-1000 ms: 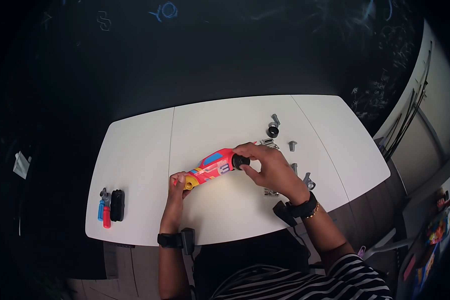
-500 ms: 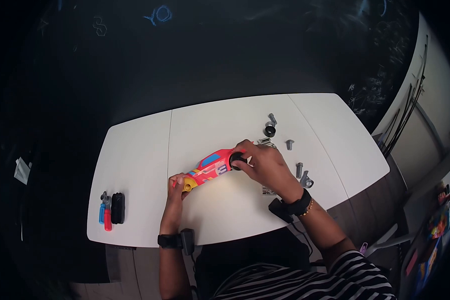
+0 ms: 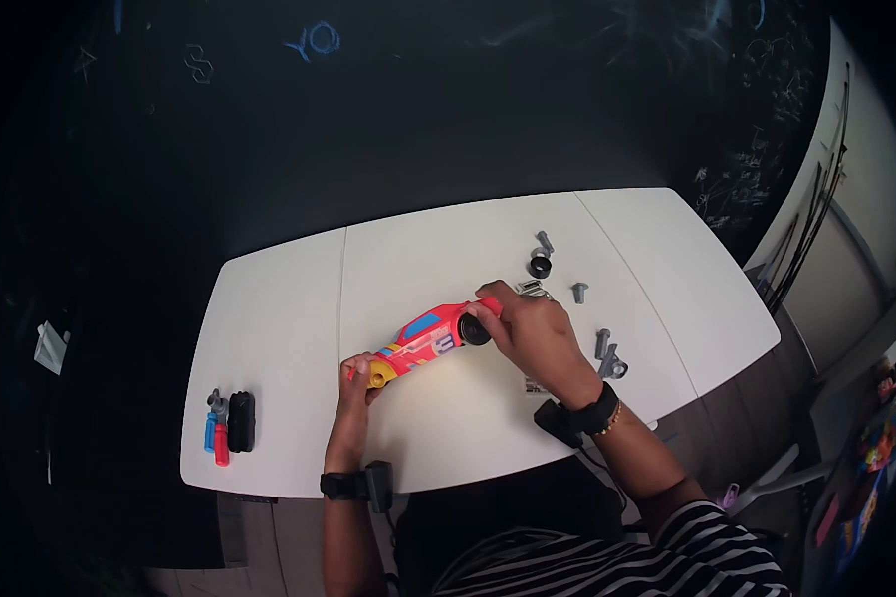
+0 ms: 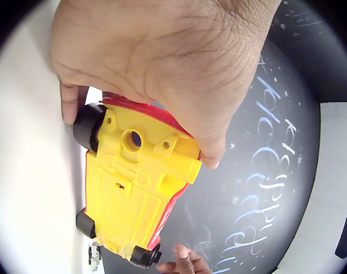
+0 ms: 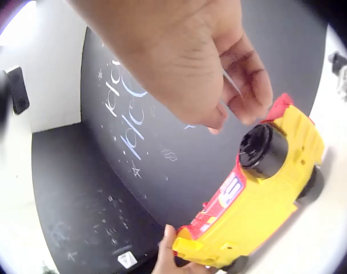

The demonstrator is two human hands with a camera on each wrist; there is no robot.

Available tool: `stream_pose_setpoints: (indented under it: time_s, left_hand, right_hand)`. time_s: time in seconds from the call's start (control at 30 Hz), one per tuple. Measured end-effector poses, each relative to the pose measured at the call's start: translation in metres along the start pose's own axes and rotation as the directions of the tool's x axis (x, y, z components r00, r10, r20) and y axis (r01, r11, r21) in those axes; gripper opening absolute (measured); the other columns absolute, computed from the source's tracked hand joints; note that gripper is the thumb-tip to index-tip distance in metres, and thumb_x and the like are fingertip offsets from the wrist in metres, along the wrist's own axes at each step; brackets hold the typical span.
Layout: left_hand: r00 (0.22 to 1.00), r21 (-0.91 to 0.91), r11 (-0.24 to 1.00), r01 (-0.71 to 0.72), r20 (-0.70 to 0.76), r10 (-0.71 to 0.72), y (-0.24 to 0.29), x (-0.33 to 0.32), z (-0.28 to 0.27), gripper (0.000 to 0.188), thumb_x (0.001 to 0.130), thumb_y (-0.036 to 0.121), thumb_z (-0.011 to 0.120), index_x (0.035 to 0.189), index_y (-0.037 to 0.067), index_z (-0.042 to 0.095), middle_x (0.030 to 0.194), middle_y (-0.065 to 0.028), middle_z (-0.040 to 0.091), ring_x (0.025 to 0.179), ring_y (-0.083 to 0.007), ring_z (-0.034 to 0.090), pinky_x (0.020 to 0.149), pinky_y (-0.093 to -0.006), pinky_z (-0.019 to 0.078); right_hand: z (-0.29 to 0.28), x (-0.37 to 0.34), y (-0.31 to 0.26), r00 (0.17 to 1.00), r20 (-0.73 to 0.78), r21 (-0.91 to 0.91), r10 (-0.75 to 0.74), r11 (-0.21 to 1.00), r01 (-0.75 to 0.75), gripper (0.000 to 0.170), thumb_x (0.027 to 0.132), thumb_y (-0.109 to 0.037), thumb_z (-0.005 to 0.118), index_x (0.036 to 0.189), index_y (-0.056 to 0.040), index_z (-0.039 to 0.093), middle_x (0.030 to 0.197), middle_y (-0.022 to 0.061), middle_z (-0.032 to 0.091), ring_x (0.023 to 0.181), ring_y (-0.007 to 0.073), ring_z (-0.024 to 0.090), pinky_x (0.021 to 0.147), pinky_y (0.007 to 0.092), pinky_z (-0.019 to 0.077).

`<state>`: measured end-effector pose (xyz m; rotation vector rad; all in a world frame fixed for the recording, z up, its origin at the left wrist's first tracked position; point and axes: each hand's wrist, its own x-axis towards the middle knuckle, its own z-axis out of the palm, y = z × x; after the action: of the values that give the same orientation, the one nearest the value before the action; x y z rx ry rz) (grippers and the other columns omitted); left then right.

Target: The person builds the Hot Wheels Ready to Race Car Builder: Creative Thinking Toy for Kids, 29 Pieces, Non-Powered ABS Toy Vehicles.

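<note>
A toy car (image 3: 430,340), red on top with a yellow underside (image 4: 130,194), is held tilted on its side above the table. My left hand (image 3: 354,376) grips one end, with its thumb and fingers around the body. Near that end, a bare yellow axle stub (image 4: 188,168) sticks out opposite a fitted black wheel (image 4: 89,127). At the other end my right hand (image 3: 538,333) hovers beside another black wheel (image 5: 265,151), its fingers loosely curled by the red rear edge (image 5: 281,107). Nothing shows between its fingers and thumb.
A loose black wheel (image 3: 540,267), grey toy bolts (image 3: 579,293) and shiny metallic parts (image 3: 533,289) lie on the right half of the white table (image 3: 279,338). At the left are blue-handled (image 3: 210,434) and red-handled tools (image 3: 222,446) and a black case (image 3: 241,422). A blackboard (image 3: 448,109) stands behind.
My right fingers and thumb have shifted off the black wheel toward the car's red rear edge, so more of the wheel shows. My left hand keeps its grip.
</note>
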<state>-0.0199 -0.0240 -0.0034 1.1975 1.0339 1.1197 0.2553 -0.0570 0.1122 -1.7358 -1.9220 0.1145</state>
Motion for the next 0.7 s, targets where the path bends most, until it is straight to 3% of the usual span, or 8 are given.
stream_pose_setpoints:
  time_s: [0.07, 0.17, 0.3, 0.37, 0.4, 0.47, 0.6, 0.7]
  left_hand:
    - [1.0, -0.001, 1.0, 0.006, -0.004, -0.006, 0.002, 0.001, 0.001, 0.067, 0.105, 0.065, 0.049, 0.138, 0.006, 0.047, 0.135, -0.0091, 0.053, 0.129, -0.0175, 0.051, 0.117, -0.0391, 0.0367]
    - [1.0, 0.007, 1.0, 0.002, -0.012, -0.002, 0.005, -0.004, 0.004, 0.067, 0.106, 0.064, 0.048, 0.138, 0.006, 0.047, 0.135, -0.0096, 0.053, 0.129, -0.0178, 0.05, 0.117, -0.0384, 0.0366]
    - [1.0, 0.03, 1.0, -0.003, -0.018, 0.003, 0.006, -0.004, 0.005, 0.068, 0.106, 0.064, 0.049, 0.138, 0.005, 0.047, 0.135, -0.0106, 0.053, 0.129, -0.0182, 0.05, 0.117, -0.0384, 0.0367]
    - [0.999, 0.051, 0.999, -0.005, -0.032, 0.007, 0.004, -0.004, 0.004, 0.068, 0.105, 0.065, 0.049, 0.138, 0.005, 0.047, 0.135, -0.0109, 0.053, 0.13, -0.0183, 0.05, 0.117, -0.0388, 0.0366]
    - [0.999, 0.044, 0.999, -0.004, -0.033, 0.006, 0.004, -0.003, 0.004, 0.068, 0.105, 0.064, 0.049, 0.138, 0.004, 0.047, 0.136, -0.0112, 0.053, 0.13, -0.0185, 0.05, 0.117, -0.039, 0.0363]
    - [1.0, 0.035, 0.999, -0.001, -0.031, 0.002, 0.004, -0.004, 0.005, 0.069, 0.105, 0.064, 0.049, 0.138, 0.004, 0.047, 0.136, -0.0114, 0.053, 0.131, -0.0187, 0.049, 0.118, -0.0393, 0.0359]
    - [1.0, 0.043, 0.999, 0.013, -0.013, -0.013, 0.005, -0.004, 0.004, 0.07, 0.105, 0.064, 0.05, 0.139, 0.003, 0.045, 0.138, -0.0118, 0.051, 0.133, -0.0196, 0.049, 0.119, -0.039, 0.035]
    - [1.0, 0.051, 0.999, 0.014, -0.028, -0.012, 0.005, -0.004, 0.006, 0.07, 0.105, 0.064, 0.05, 0.14, 0.003, 0.044, 0.139, -0.0119, 0.051, 0.133, -0.0201, 0.048, 0.12, -0.0396, 0.0346]
  right_hand:
    - [0.006, -0.001, 0.007, 0.97, -0.191, 0.235, -0.154, 0.952, 0.197, 0.029, 0.094, -0.007, 0.076, 0.121, -0.0062, 0.065, 0.092, 0.0122, 0.075, 0.075, 0.0297, 0.073, 0.072, 0.0367, 0.0588]
    - [0.008, 0.001, 0.012, 0.842, -0.304, 0.139, -0.446, 0.854, 0.502, 0.023, 0.095, -0.008, 0.071, 0.118, -0.0069, 0.064, 0.092, 0.0159, 0.073, 0.084, 0.0343, 0.072, 0.074, 0.0416, 0.0562]
    - [0.012, 0.0, 0.012, 0.917, -0.223, 0.203, -0.331, 0.904, 0.376, 0.025, 0.094, -0.004, 0.07, 0.117, -0.007, 0.063, 0.095, 0.015, 0.073, 0.088, 0.0343, 0.072, 0.076, 0.043, 0.056]
    - [-0.006, 0.0, -0.005, 0.999, 0.015, 0.175, 0.046, 0.983, -0.048, 0.032, 0.088, 0.003, 0.071, 0.117, -0.0076, 0.062, 0.099, 0.0154, 0.072, 0.095, 0.0352, 0.07, 0.081, 0.044, 0.0547]
    - [-0.002, 0.001, -0.002, 0.999, 0.015, 0.176, 0.043, 0.983, -0.045, 0.032, 0.088, 0.003, 0.071, 0.117, -0.0076, 0.062, 0.099, 0.0154, 0.072, 0.095, 0.0352, 0.07, 0.081, 0.044, 0.0547]
    - [0.01, 0.0, 0.01, 0.901, -0.258, 0.228, -0.349, 0.884, 0.408, 0.026, 0.091, 0.0, 0.071, 0.114, -0.0084, 0.06, 0.094, 0.0136, 0.073, 0.088, 0.0343, 0.071, 0.075, 0.0434, 0.0549]
    - [0.017, 0.001, 0.02, 0.916, -0.219, 0.173, -0.337, 0.91, 0.376, 0.023, 0.092, -0.005, 0.073, 0.11, -0.0094, 0.059, 0.087, 0.0105, 0.074, 0.084, 0.0336, 0.072, 0.07, 0.0423, 0.0549]
    - [0.008, 0.015, 0.03, 0.977, -0.156, 0.221, -0.148, 0.959, 0.18, 0.027, 0.092, -0.017, 0.078, 0.111, -0.0103, 0.059, 0.09, 0.0066, 0.076, 0.072, 0.0289, 0.074, 0.07, 0.0373, 0.0569]
